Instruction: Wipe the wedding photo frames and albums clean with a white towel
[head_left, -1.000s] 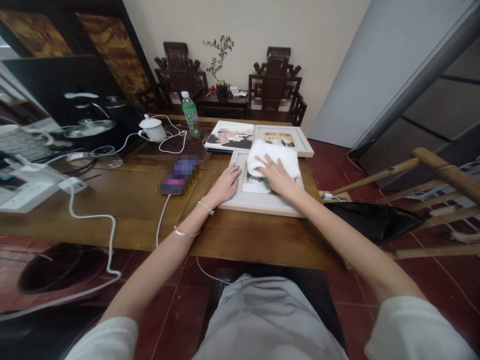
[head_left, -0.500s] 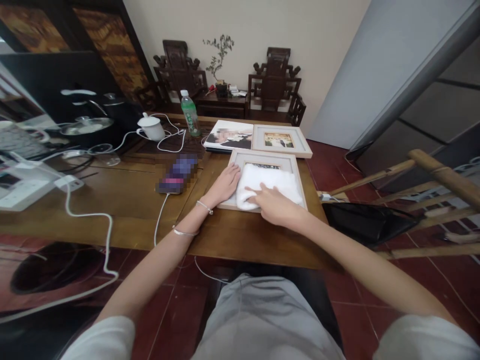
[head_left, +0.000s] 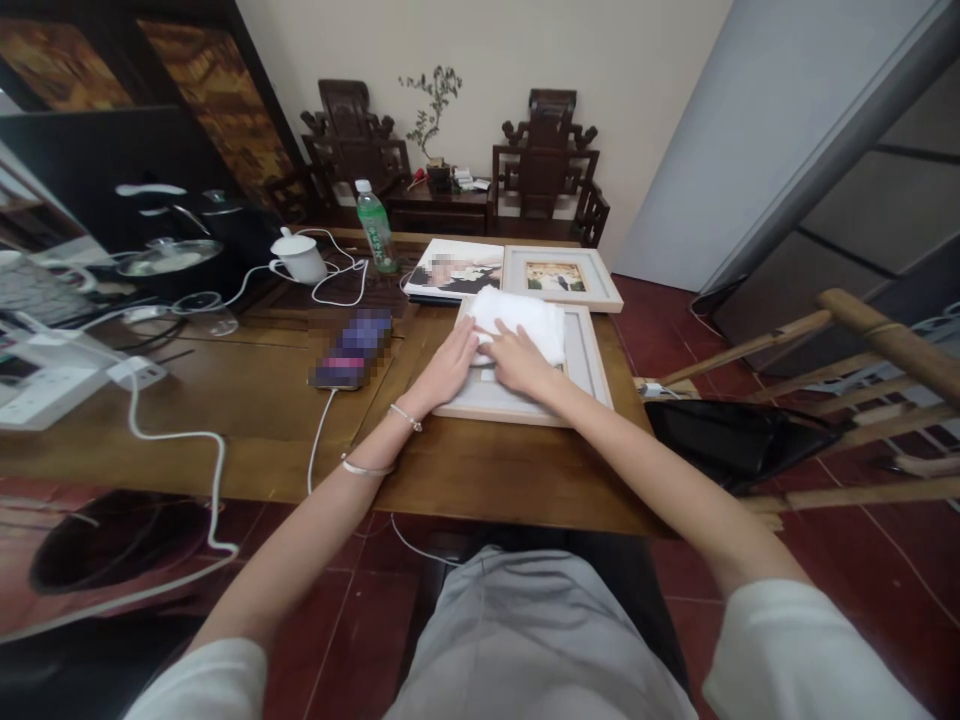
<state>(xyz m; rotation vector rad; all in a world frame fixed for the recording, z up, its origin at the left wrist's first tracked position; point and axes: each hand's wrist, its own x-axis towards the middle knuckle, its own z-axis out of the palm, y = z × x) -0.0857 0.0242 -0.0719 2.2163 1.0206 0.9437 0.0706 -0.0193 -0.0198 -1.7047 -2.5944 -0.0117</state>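
Observation:
A light wooden picture frame (head_left: 600, 372) lies on the table in front of me. On its upper left part rests a folded white cloth (head_left: 525, 315). My right hand (head_left: 517, 358) presses flat on the cloth with its fingers spread. At the frame's left edge lies my left hand (head_left: 451, 365), fingers stretched out, its fingertips beside the cloth. The cloth and my right hand hide much of the picture inside the frame. Behind it lie a second framed photo (head_left: 556, 277) and a white-edged photo panel (head_left: 456, 268).
A phone (head_left: 352, 348) on a white cable lies left of my hands. Farther back stand a green-labelled bottle (head_left: 376, 228) and a lidded white cup (head_left: 300, 257). Power strips (head_left: 52, 385) and cables spread over the left side. A bamboo chair (head_left: 892, 340) is at the right.
My right hand and the white cloth have moved away from me and to the left over the frame, uncovering its lower right part. My left hand has stayed nearly in place.

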